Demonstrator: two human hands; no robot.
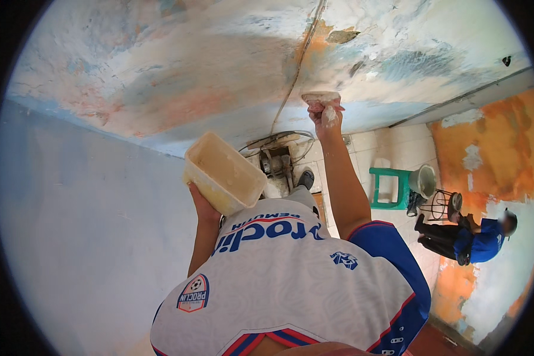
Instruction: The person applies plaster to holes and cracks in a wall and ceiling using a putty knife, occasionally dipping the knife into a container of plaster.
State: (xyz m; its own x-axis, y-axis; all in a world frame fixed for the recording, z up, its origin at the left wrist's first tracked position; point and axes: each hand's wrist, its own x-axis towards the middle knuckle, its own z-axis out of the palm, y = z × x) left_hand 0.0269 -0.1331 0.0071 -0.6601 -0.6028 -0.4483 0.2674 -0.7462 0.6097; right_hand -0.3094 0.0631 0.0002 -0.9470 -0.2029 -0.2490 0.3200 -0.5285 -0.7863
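Note:
My right hand (329,118) reaches up to the mottled white, blue and pink wall (219,71), gripping a scraper (319,98) caked with pale filler against it, with white smears on my fingers. My left hand (200,200) holds a translucent plastic tub (225,167) by its side, low in front of the wall; the tub has pale material inside. A thin cable (299,65) runs down the wall just left of the scraper.
Below stand a dirty pump (273,160) with coiled hose on white floor tiles (385,142), a green stool (397,190) and a bucket (422,183). A person (480,237) in blue sits by an orange, patchy wall (486,148) at right. A pale blue wall (83,219) is left.

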